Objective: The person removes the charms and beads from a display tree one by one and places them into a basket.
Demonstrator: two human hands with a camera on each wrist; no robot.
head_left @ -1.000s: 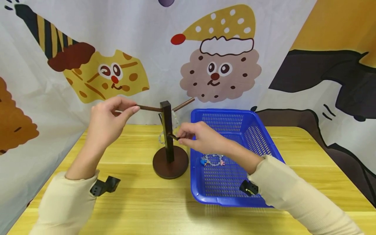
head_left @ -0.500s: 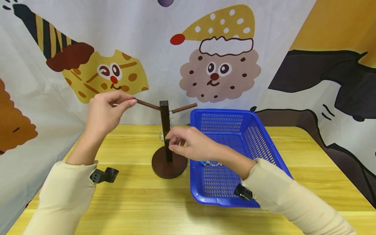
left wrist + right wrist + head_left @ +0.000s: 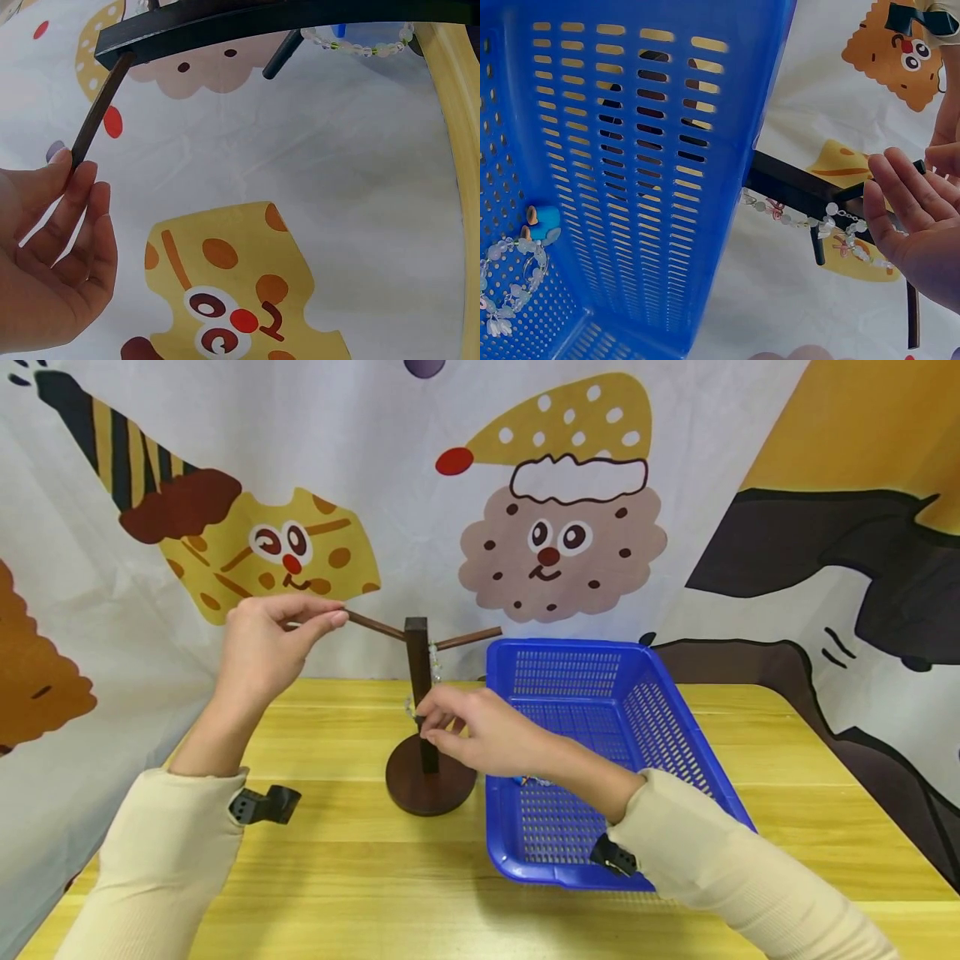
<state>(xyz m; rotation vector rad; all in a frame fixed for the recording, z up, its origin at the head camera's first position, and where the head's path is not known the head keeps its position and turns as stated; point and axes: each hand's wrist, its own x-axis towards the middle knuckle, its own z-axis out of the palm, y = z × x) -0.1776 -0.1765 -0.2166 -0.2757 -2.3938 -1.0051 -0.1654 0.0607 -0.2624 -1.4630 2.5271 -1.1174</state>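
Note:
A dark brown wooden peg stand (image 3: 431,789) with a round base stands on the table. At its upper left peg (image 3: 377,625), my left hand (image 3: 266,643) pinches the tip between thumb and fingers. My right hand (image 3: 483,735) is in front of the post, thumb and fingers pinching a short lower peg (image 3: 855,193) that points toward me. Beaded bracelets (image 3: 840,225) with pale clear beads and pink bows hang from the stand. Part of one bead string (image 3: 437,670) shows behind the post. The right hand hides the lower post in the head view.
Right of the stand sits a blue plastic basket (image 3: 498,827) with slotted walls. Inside it lies a pale beaded bracelet (image 3: 514,300) with a blue charm (image 3: 546,221). A cartoon-print cloth (image 3: 420,527) hangs behind the yellow wooden table (image 3: 337,877).
The stand has turned a little: its left peg swings back, the right one forward. My right hand has shifted left and slightly down with the front peg; the left still holds its peg.

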